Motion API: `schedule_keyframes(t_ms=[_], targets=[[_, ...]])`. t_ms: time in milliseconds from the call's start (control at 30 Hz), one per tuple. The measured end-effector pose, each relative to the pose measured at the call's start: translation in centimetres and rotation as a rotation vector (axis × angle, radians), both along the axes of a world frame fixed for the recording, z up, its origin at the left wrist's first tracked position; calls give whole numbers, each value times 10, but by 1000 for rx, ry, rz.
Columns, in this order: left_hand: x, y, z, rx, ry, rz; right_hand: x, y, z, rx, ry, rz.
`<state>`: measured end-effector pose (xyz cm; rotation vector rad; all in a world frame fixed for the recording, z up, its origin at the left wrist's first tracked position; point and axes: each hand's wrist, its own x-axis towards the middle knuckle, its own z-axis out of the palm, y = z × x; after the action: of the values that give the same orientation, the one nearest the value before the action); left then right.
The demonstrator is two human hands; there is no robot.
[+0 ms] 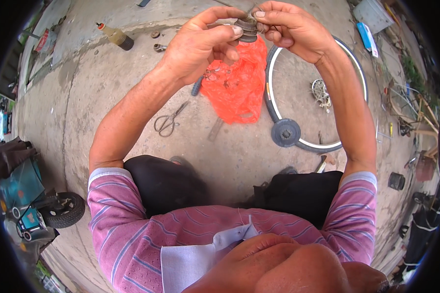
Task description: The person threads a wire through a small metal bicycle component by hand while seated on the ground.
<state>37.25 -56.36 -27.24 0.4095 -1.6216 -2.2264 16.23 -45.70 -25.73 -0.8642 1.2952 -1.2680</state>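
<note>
Head view — fingers of the left hand pinch a dark grooved part; the right hand's bunch at its edge, grip unclear — near a red bag.

A dark ringed part sits between hands

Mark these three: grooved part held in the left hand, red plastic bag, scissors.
Grooved part [249, 30]: head view, on its ridged side.
Red plastic bag [236, 100]: head view, on a bare stretch of its lower half.
Scissors [172, 116]: head view, near the pivot, between handles and blades.
</note>
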Motion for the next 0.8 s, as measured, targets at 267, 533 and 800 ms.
schedule_keyframes(t_ms=[267, 533, 800], targets=[[-2, 4, -8, 5, -31, -27, 4, 1, -5, -102, 286, 7], [-4, 4, -11, 15, 7, -21, 3, 3, -7, -191, 383, -20], [-6, 1, -14, 32, 36, -33, 13, 2, -7, -184, 380, -127]])
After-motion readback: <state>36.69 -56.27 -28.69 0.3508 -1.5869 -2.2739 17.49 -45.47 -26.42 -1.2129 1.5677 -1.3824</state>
